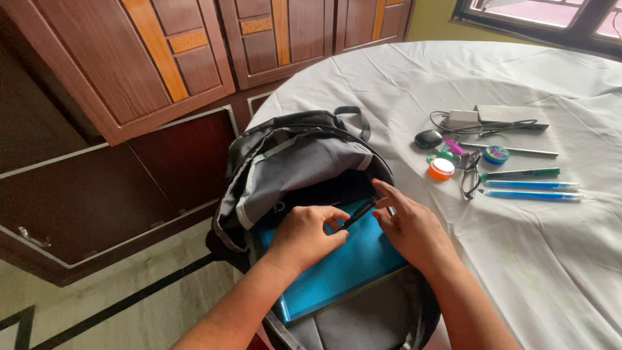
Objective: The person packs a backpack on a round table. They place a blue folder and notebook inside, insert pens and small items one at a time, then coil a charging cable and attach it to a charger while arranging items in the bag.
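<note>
Upper left of frame: brown wooden cabinet doors (149,58), patterned floor below. Left of centre, a black and grey backpack (285,162) sits open at the edge of the round table covered by a white tablecloth (551,259). A blue folder (343,266) is partly in the main compartment, its lower end sticking out toward the bottom of frame.

Left hand (304,236), centre, fingers curled, pinches one end of a thin black pen (356,215) lying across the folder's top. Right hand (408,223) just right of it, fingers extended and loosely open, fingertips at the pen's other end and the bag opening; a firm grip cannot be told.

Judged progress: folder mostly in, pen at the mouth, not yet inside.

Right half, on the cloth, well apart from the hands: black mouse (428,138), white charger with cable (463,119), orange-lidded small jar (441,168), tape roll (496,155), glasses (471,175), green marker (521,174), two blue pens (531,190).
</note>
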